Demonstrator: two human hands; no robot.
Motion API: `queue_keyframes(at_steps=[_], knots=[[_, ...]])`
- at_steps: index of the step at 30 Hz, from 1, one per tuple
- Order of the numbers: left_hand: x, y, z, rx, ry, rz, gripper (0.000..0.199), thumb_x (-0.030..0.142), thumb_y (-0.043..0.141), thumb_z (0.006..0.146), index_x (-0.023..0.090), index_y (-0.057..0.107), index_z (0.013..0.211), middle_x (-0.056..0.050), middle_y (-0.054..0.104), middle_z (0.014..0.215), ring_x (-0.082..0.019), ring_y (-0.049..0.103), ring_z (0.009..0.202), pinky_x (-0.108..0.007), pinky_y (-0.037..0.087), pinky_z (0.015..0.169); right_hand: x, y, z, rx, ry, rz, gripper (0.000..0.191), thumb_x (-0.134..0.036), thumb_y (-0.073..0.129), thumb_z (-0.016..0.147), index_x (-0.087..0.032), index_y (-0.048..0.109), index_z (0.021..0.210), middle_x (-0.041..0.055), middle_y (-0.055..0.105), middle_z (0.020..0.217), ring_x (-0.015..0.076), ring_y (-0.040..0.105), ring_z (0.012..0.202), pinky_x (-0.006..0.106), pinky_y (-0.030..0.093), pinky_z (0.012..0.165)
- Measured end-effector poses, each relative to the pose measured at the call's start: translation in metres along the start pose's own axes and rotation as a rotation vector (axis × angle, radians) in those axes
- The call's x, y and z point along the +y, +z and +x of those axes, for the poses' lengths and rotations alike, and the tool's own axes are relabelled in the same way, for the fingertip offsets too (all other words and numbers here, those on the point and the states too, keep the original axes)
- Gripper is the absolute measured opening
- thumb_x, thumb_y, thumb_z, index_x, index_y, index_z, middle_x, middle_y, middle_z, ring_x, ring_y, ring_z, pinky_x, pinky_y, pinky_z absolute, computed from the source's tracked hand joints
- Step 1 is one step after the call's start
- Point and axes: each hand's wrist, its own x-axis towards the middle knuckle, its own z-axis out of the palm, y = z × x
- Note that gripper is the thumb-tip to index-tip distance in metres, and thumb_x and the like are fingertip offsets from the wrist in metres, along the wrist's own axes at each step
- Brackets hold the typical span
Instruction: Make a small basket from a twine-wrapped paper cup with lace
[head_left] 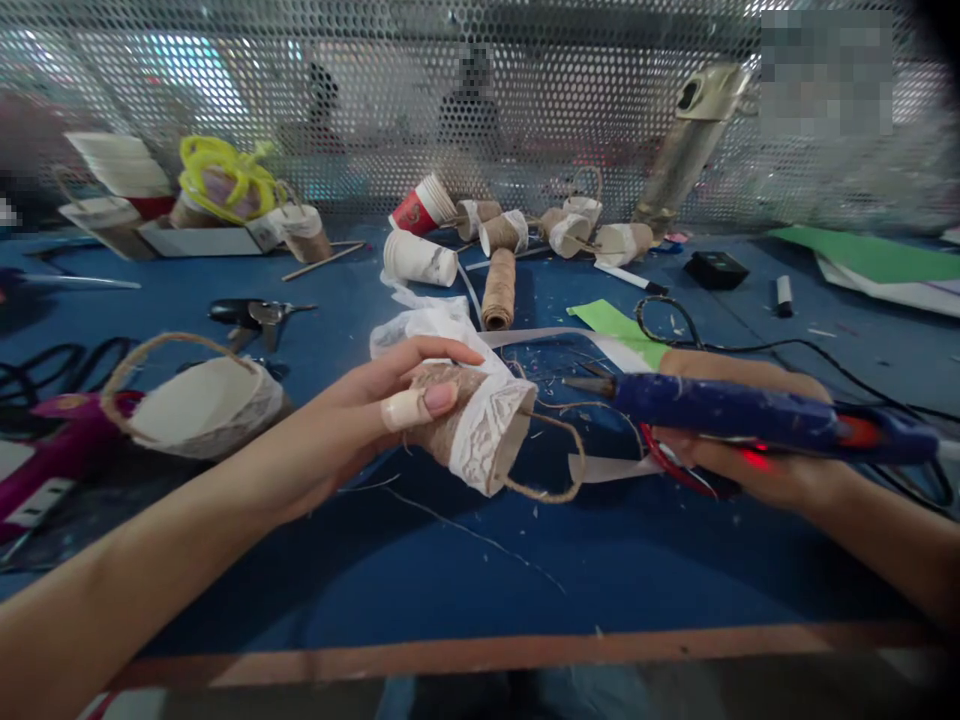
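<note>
My left hand [345,440], a bandage round its thumb, is closed on a small twine-wrapped cup basket [487,435]. The basket lies tilted on its side, its mouth and looped twine handle [574,450] facing right. White lace rings its rim. In my right hand [780,485] is a blue glue gun [720,408], its nozzle pointing left towards the basket, apart from it. A red light glows at the gun's underside. Under that hand, a red-handled tool [667,465] is partly hidden. Behind the basket are bunched white lace [427,325] and a twine spool [499,290].
At left are a larger lace-rimmed basket [202,400], a purple glue gun [67,435] and keys [262,318]. Several small baskets and paper cups [420,260] line the back, before a perforated metal screen [375,100]. A black cable [795,345] crosses the right side; green paper [877,255] lies beyond.
</note>
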Motion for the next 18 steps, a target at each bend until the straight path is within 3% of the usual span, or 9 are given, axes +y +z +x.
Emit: queue_keyframes(at_steps=[2,5,9,14,18], knots=[[0.0009,-0.0001,0.0004,-0.002,0.005,-0.009,0.035,0.045,0.08,0.086,0.028,0.071,0.115,-0.003,0.069,0.111,-0.017,0.067,0.091,-0.019,0.057,0.07,-0.0024,-0.0007,0.0044,-0.069,-0.119,0.014,0.008,-0.019,0.069,0.087,-0.026,0.066,0.083,-0.0002,0.063,0.071,0.017,0.061,0.062,0.033,0.049,0.055],[0.0026,0.0009,0.0002,-0.002,0.01,-0.008,0.035,0.046,0.08,0.086,0.027,0.071,0.114,-0.003,0.068,0.114,-0.018,0.067,0.094,-0.019,0.059,0.071,-0.0046,0.0002,0.0072,-0.104,-0.177,-0.002,0.01,-0.015,0.068,0.084,-0.024,0.064,0.083,-0.0007,0.059,0.07,0.0154,0.058,0.062,0.032,0.048,0.056],[0.0022,0.0,0.0002,0.019,-0.018,0.013,0.041,0.047,0.083,0.082,0.031,0.071,0.117,-0.001,0.068,0.114,-0.017,0.066,0.093,-0.018,0.058,0.072,-0.0038,0.0004,0.0053,-0.11,-0.135,-0.09,0.013,-0.013,0.069,0.084,-0.022,0.061,0.081,-0.0019,0.058,0.071,0.0127,0.055,0.062,0.029,0.045,0.055],[0.0001,-0.0052,0.0021,-0.062,0.011,0.053,0.056,0.036,0.092,0.074,0.031,0.068,0.125,-0.002,0.068,0.11,-0.016,0.066,0.094,-0.016,0.057,0.074,-0.0021,-0.0032,0.0059,-0.146,-0.109,-0.124,0.011,-0.016,0.067,0.087,-0.023,0.061,0.081,-0.0023,0.058,0.071,0.012,0.056,0.061,0.029,0.046,0.056],[0.0014,-0.0049,0.0007,-0.069,-0.002,0.027,0.051,0.044,0.087,0.079,0.028,0.068,0.124,-0.004,0.067,0.108,-0.015,0.065,0.087,-0.017,0.058,0.068,-0.0035,-0.0012,0.0038,-0.04,-0.071,-0.085,0.009,-0.017,0.068,0.087,-0.023,0.065,0.081,-0.0016,0.062,0.071,0.0126,0.06,0.061,0.029,0.048,0.056]])
